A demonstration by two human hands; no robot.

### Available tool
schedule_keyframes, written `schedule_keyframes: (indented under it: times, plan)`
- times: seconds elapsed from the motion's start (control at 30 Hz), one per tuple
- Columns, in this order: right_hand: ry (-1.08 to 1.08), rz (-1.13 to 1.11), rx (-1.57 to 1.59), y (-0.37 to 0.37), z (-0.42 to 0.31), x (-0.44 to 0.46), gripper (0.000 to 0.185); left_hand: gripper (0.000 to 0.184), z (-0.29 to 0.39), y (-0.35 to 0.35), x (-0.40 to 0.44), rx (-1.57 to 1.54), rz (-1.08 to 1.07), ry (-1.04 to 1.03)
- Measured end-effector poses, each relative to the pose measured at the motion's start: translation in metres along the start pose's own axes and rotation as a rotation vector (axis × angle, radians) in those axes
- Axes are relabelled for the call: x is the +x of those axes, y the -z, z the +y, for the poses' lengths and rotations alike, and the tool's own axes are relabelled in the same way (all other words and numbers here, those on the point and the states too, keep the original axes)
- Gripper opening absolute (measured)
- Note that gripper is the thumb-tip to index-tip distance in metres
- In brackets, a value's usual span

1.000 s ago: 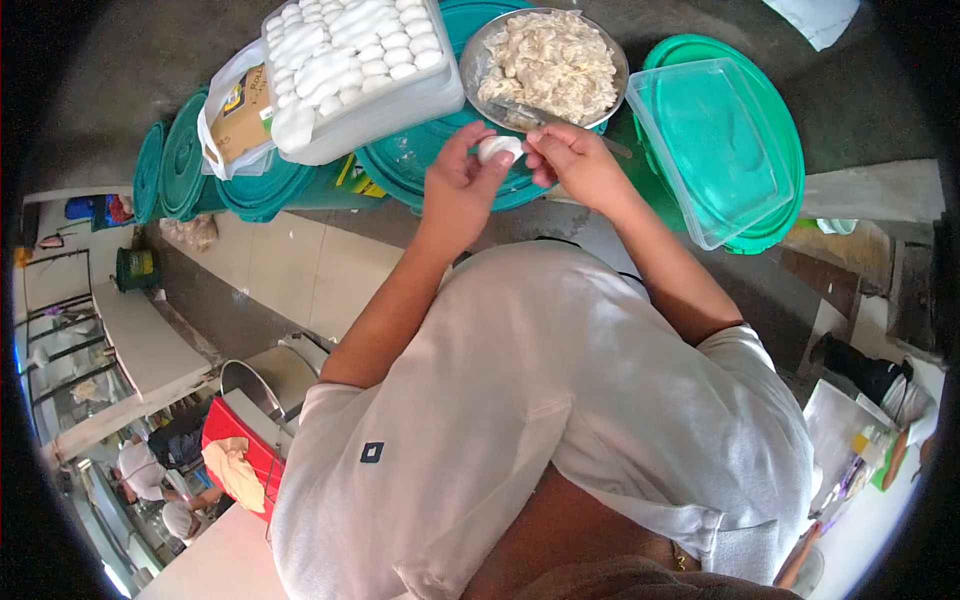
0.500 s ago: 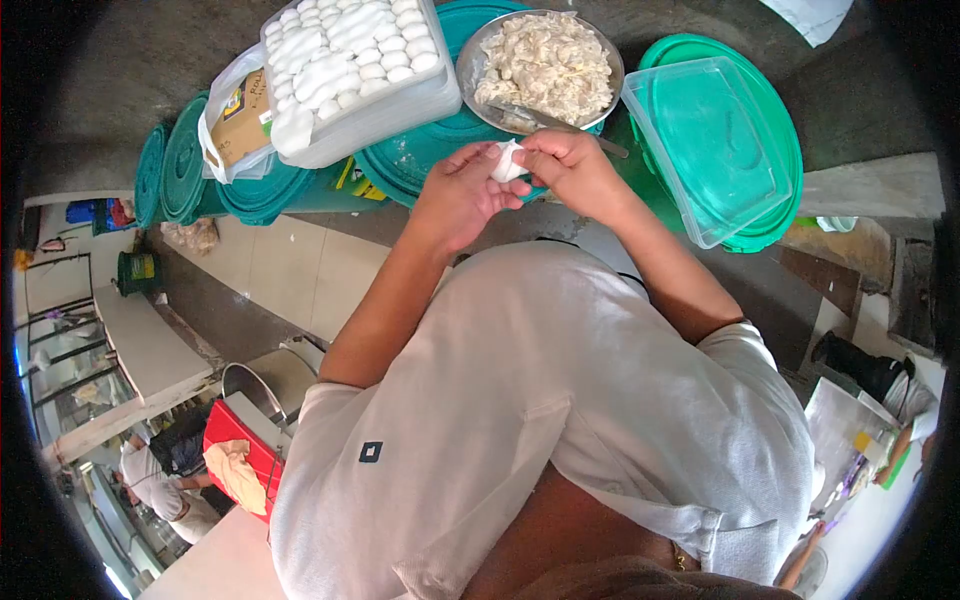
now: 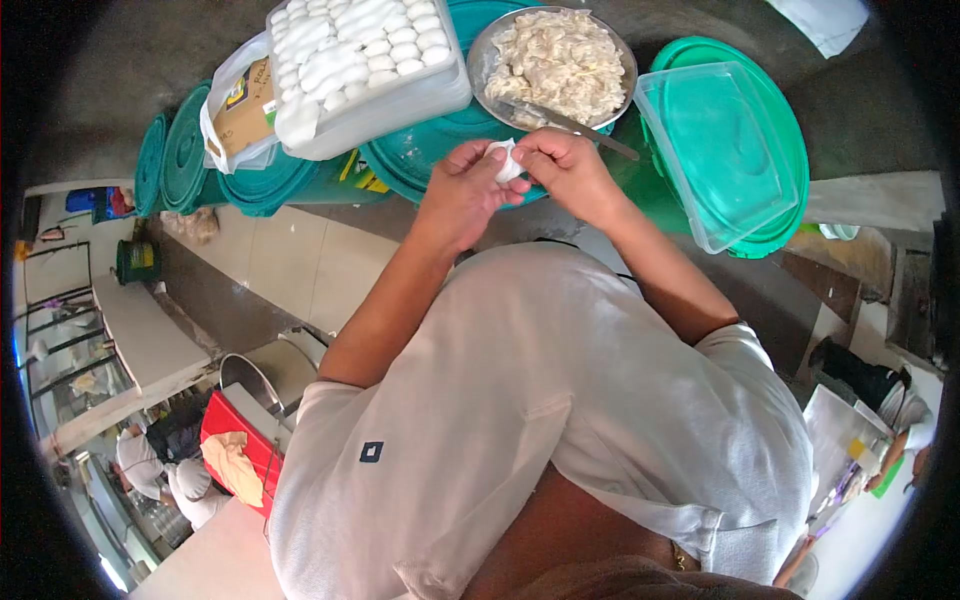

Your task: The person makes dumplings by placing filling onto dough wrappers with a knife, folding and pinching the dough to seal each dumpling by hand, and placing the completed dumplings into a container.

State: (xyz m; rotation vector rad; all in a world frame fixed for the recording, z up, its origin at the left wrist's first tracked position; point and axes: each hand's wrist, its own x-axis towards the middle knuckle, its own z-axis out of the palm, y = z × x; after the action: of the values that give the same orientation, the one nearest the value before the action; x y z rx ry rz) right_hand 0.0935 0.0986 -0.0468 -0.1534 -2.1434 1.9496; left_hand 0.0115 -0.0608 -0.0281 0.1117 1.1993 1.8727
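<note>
A small white dough piece (image 3: 508,163) with a raised, gathered edge is held between my hands. My left hand (image 3: 460,190) cups it from the left with curled fingers. The fingers of my right hand (image 3: 565,168) pinch its upper right edge. Just beyond my hands stands a round metal bowl (image 3: 482,75) of pale, lumpy filling (image 3: 560,62), with a flat metal utensil (image 3: 590,132) lying across its near rim. To the left, a clear plastic container (image 3: 395,110) holds rows of white dough balls (image 3: 350,60).
Green lidded buckets (image 3: 185,165) line up beneath these things. A clear plastic lid (image 3: 715,150) lies on the right green lid (image 3: 785,110). A white bag with a cardboard box (image 3: 243,110) is at the left. Other people (image 3: 190,485) are at lower left and at the right edge.
Since a second ago, the dough piece has gone from rounded to gathered at its edge, and my hands have closed around it. At lower left, people have shifted.
</note>
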Motion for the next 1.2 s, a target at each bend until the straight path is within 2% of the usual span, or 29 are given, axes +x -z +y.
schedule_keyframes:
  times: [0.1, 0.17, 0.2, 0.27, 0.3, 0.43, 0.5, 0.57, 0.63, 0.67, 0.73, 0.8, 0.87, 0.97, 1.03, 1.07, 1.17, 1.2]
  plan:
    - [0.019, 0.009, -0.046, -0.007, 0.002, 0.005, 0.02, 0.019, 0.003, 0.007, -0.002, -0.02, 0.04, 0.016]
    - [-0.19, 0.117, 0.064, -0.012, -0.01, 0.008, 0.019, 0.02, 0.009, 0.013, -0.003, -0.063, 0.073, -0.008]
    - [-0.191, 0.108, 0.063, -0.013, -0.01, 0.01, 0.019, 0.02, 0.01, 0.014, -0.004, -0.068, 0.08, -0.012]
    - [-0.018, 0.134, -0.201, -0.014, -0.009, 0.015, 0.018, 0.022, 0.015, 0.018, -0.005, -0.11, 0.126, -0.072]
    - [0.272, 0.104, -0.385, -0.014, -0.012, 0.017, 0.027, 0.022, 0.015, 0.022, -0.005, -0.113, 0.13, -0.077]
    - [0.343, -0.024, -0.535, -0.041, -0.025, 0.024, 0.036, 0.025, 0.017, 0.032, -0.009, -0.204, 0.137, -0.101]
    - [0.358, -0.002, -0.555, -0.052, -0.025, 0.032, 0.036, 0.026, 0.021, 0.038, -0.015, -0.25, 0.141, -0.1]
    - [0.371, 0.018, -0.578, -0.058, -0.022, 0.043, 0.036, 0.03, 0.03, 0.046, -0.02, -0.142, 0.132, -0.057]
    - [0.268, -0.085, -0.333, -0.057, -0.02, 0.058, 0.036, 0.032, 0.04, 0.056, -0.028, -0.137, 0.122, -0.065]
    - [0.266, -0.091, -0.341, -0.054, -0.023, 0.068, 0.036, 0.033, 0.044, 0.062, -0.03, -0.122, 0.114, -0.07]
    - [0.053, -0.134, -0.28, -0.047, -0.052, 0.099, 0.036, 0.033, 0.049, 0.075, -0.032, -0.096, 0.19, -0.06]
    - [0.191, -0.084, -0.406, -0.035, -0.065, 0.137, 0.039, 0.033, 0.052, 0.09, -0.034, -0.068, 0.265, -0.052]
    - [0.181, -0.034, -0.452, -0.023, -0.06, 0.19, 0.029, 0.029, 0.052, 0.106, -0.037, -0.063, 0.335, -0.005]
    - [0.097, -0.103, -0.508, -0.021, -0.095, 0.245, 0.038, 0.024, 0.048, 0.132, -0.042, -0.061, 0.345, 0.036]
    - [0.024, -0.015, -0.727, -0.023, -0.098, 0.284, 0.036, 0.023, 0.052, 0.145, -0.048, -0.088, 0.356, 0.042]
    - [0.024, -0.018, -0.732, -0.026, -0.1, 0.298, 0.036, 0.022, 0.054, 0.151, -0.051, -0.107, 0.368, 0.049]
    - [-0.045, -0.036, -1.144, -0.041, -0.112, 0.332, 0.037, 0.023, 0.059, 0.173, -0.058, -0.093, 0.381, 0.049]
    - [-0.044, -0.039, -1.147, -0.047, -0.113, 0.339, 0.037, 0.023, 0.06, 0.18, -0.059, -0.097, 0.381, 0.048]
